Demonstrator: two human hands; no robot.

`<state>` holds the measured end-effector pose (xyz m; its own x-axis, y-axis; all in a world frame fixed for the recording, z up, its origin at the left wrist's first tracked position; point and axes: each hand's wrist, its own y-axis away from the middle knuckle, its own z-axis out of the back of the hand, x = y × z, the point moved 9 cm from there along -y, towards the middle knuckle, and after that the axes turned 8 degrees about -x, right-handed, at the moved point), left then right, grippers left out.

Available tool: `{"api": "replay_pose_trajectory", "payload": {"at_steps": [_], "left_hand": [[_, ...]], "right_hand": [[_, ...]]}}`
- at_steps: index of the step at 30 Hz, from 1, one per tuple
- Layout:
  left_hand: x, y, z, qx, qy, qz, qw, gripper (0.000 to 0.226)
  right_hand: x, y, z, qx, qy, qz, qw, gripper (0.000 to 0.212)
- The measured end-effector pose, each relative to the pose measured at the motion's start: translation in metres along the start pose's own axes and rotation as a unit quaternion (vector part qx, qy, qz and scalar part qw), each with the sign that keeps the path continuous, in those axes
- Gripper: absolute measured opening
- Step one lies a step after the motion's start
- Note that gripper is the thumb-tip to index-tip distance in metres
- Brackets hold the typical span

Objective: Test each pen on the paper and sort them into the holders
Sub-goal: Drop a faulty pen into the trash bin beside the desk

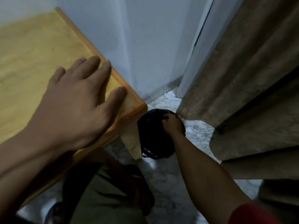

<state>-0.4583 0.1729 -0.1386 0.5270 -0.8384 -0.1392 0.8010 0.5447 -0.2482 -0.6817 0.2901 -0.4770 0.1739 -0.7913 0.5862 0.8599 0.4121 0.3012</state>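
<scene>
We saw a pale wooden table left, white wall beyond, tan curtain right, black-bagged bin on marbled floor.

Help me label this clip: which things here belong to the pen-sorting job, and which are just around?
Job: wooden table, left hand flat on it; no pens, paper or holders visible.
Around: black-lined bin with right hand at its rim, curtain.

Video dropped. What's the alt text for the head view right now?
The left hand lies flat on the wooden table near its corner, while the right hand reaches down to a black bin bag on the floor. The task's items are out of view.
</scene>
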Motion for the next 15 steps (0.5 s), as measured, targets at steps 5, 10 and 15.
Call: {"api": "replay_pose_trajectory", "payload": {"at_steps": [5,10,15], "left_hand": [[0.000,0.002,0.006,0.000,0.005,-0.003,1.000,0.075],[0.003,0.002,0.007,0.001,0.007,0.016,1.000,0.079],[0.013,0.013,0.037,-0.027,0.067,0.022,0.997,0.061]], "right_hand": [[0.033,0.008,0.024,0.001,-0.012,0.045,0.999,0.031],[0.114,0.025,0.104,-0.055,-0.033,0.139,0.988,0.028],[0.221,0.074,0.192,-0.123,-0.036,0.262,0.956,0.024]]}}
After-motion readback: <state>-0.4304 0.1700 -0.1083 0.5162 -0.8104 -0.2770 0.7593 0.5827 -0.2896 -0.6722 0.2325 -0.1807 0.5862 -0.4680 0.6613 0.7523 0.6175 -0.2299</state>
